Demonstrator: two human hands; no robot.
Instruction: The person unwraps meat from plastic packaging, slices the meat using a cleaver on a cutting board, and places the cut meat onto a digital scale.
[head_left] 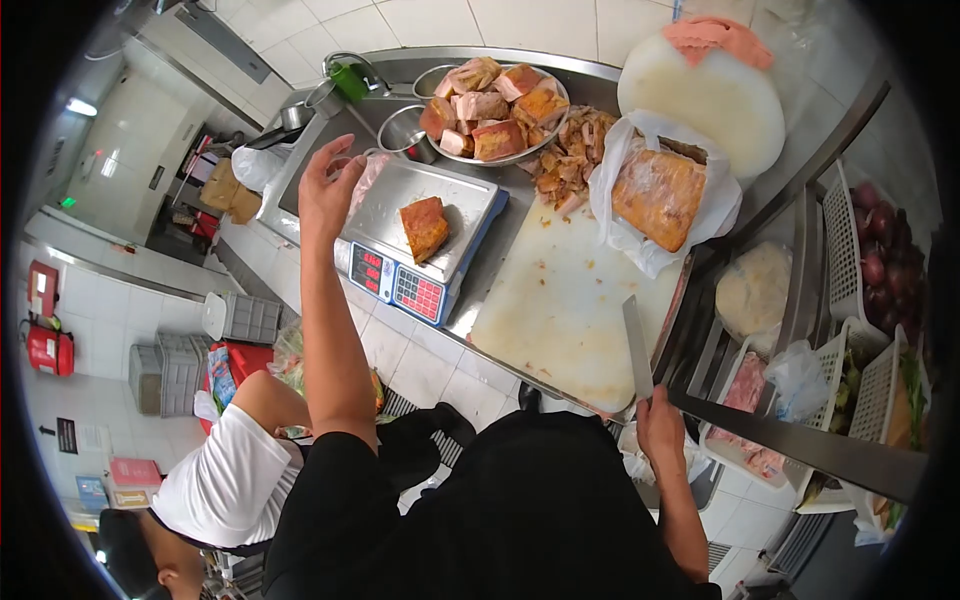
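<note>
My left hand (328,190) is raised over the left edge of the digital scale (470,225), its fingers curved and apart with nothing clearly between them. Beside it lies a clear, pinkish plastic bag (370,182). One browned chunk of roast pork (425,228) rests on the scale's steel pan; red digits glow on the display. My right hand (661,435) grips a knife (637,345) by its handle, blade pointing away from me over the white cutting board (560,300). Chopped meat pieces (572,150) are heaped at the board's far end, next to a bagged roast pork slab (658,200).
A steel bowl (566,104) piled with pork chunks stands behind the scale. A round white board (700,100) with an orange cloth (718,42) leans by the wall. At right are baskets of red onions (880,245) and greens. A person in a white shirt (225,480) is at lower left.
</note>
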